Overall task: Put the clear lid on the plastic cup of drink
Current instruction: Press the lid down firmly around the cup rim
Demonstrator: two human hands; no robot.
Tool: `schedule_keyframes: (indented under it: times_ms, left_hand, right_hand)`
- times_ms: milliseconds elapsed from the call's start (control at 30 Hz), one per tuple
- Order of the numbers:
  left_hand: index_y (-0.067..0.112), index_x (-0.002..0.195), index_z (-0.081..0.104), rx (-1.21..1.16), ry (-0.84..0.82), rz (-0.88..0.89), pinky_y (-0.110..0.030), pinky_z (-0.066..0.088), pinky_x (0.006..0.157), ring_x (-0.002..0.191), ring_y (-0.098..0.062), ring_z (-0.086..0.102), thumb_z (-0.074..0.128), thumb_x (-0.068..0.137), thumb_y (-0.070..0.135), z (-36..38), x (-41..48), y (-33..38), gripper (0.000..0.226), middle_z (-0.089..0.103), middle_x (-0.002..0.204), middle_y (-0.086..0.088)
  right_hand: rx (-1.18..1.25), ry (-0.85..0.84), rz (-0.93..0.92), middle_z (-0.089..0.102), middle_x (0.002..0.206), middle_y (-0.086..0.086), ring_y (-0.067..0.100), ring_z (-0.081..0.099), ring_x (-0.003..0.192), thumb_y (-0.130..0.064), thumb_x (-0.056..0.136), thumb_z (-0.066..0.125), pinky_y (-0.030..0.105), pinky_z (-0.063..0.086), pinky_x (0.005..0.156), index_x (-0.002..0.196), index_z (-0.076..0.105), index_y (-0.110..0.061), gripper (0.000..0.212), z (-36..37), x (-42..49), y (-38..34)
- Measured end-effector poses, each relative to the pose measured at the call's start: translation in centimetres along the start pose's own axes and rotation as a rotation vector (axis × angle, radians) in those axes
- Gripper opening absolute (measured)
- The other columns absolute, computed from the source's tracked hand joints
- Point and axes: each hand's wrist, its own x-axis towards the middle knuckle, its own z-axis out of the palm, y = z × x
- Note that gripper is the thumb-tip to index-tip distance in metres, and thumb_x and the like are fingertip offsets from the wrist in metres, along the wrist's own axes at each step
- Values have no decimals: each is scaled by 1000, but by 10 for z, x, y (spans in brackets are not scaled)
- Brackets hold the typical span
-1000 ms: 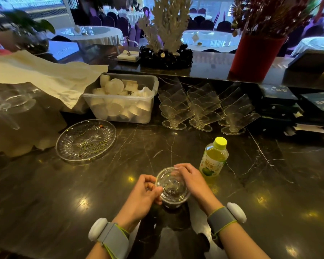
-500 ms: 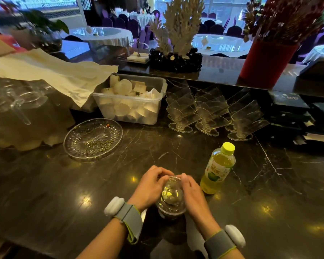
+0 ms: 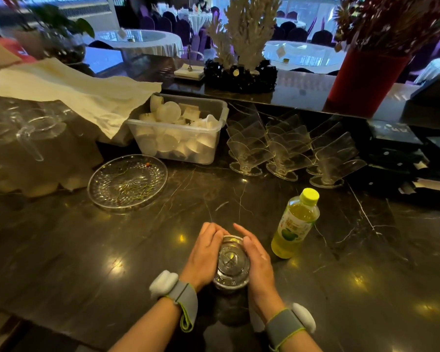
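Head view: the left hand (image 3: pixel 205 255) and right hand (image 3: pixel 258 260) cup the plastic cup (image 3: pixel 231 280) from either side, fingers curled against the rim of the clear lid (image 3: pixel 232 257), which sits on top of the cup between the two palms; whether it has seated fully cannot be told. The right fingertips reach past the far edge of the lid, slightly spread. Each wrist carries a grey band with a white pod.

Just right of the right fingers stands a green drink bottle (image 3: pixel 295 224) with a yellow cap, close but apart from the hand. Ahead of the fingertips the dark marble counter (image 3: pixel 61 250) lies bare up to a patterned glass plate (image 3: pixel 127 182), far left of the left fingers, and a row of clear acrylic stands (image 3: pixel 285 151) beyond. A translucent bin of small white cups (image 3: pixel 178 133) sits behind the plate, partly under a cream cloth (image 3: pixel 74 95).

The counter is glossy, veined and dotted with lamp reflections. Past its raised ledge are a red vase (image 3: pixel 363 82), a coral ornament (image 3: pixel 241 47) and round dining tables.
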Motion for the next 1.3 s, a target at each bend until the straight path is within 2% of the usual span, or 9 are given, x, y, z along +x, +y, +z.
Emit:
schedule_keyframes:
  times_ms: [167, 267, 467, 567, 633, 833, 933, 1067, 1300]
  left_hand:
    - [22, 98, 61, -96, 6, -29, -10, 38, 86, 101, -2, 52, 33, 96, 28, -9, -4, 7, 29, 53, 107, 0]
    - [26, 109, 60, -300, 105, -101, -26, 43, 97, 110, -5, 55, 42, 94, 27, -17, -25, 5, 23, 60, 118, 5]
    - [39, 133, 35, -354, -292, -161, -34, 37, 107, 123, -6, 49, 75, 67, 39, -20, -64, -22, 77, 51, 135, 7]
    - [47, 126, 28, -228, -367, -124, -14, 33, 102, 120, 8, 44, 86, 55, 34, -2, -63, -17, 93, 47, 131, 16]
    - [44, 122, 31, -173, -308, -44, -1, 34, 89, 114, 18, 42, 87, 55, 27, 14, -59, -14, 89, 46, 127, 21]
    - [38, 114, 44, -191, -181, -39, -9, 42, 87, 107, 8, 55, 86, 56, 16, 42, -23, -11, 74, 60, 116, 12]
    - [36, 116, 44, -185, -168, -10, -5, 42, 85, 105, 9, 56, 86, 56, 10, 52, 0, -7, 78, 60, 118, 9]
    - [45, 111, 43, -153, -147, 11, -27, 41, 98, 114, -3, 55, 88, 49, 29, 58, 22, -5, 78, 61, 120, 8]
    - [30, 127, 37, -103, -183, -61, -25, 36, 99, 116, -9, 53, 87, 55, 23, 61, 32, -13, 88, 58, 124, 4]
  right_hand:
    - [-131, -5, -48, 73, 108, 5, 22, 68, 103, -22, 96, 45, 42, 54, 91, 104, 71, -28, 28, -2, -1, -4]
    - [-182, -22, -50, 71, 110, -3, 11, 67, 103, -44, 92, 40, 34, 54, 91, 113, 66, -32, 35, -6, -5, -7]
    - [-139, 118, -77, 67, 107, -2, 10, 61, 104, -36, 97, 33, 27, 46, 90, 111, 58, -33, 29, -37, -18, -9]
    - [-110, 157, -23, 68, 107, 3, 16, 63, 104, -36, 96, 34, 36, 49, 94, 107, 60, -31, 28, -49, -26, -3]
    - [-108, 156, 16, 68, 108, 4, 17, 64, 103, -36, 96, 35, 37, 50, 93, 107, 60, -30, 28, -53, -29, 1]
    - [-80, 163, 106, 67, 101, 2, 13, 63, 94, -31, 98, 32, 22, 47, 72, 112, 57, -21, 31, -71, -33, 1]
    - [-65, 217, 135, 67, 100, 7, 19, 62, 92, -31, 98, 31, 27, 45, 73, 115, 57, -17, 34, -81, -34, 1]
    - [-80, 257, 146, 66, 102, 8, 21, 61, 97, -33, 98, 31, 32, 45, 83, 108, 58, -22, 31, -92, -36, -1]
    - [-108, 289, 147, 66, 104, 7, 17, 61, 98, -35, 98, 30, 30, 46, 82, 99, 57, -30, 27, -101, -43, -2]
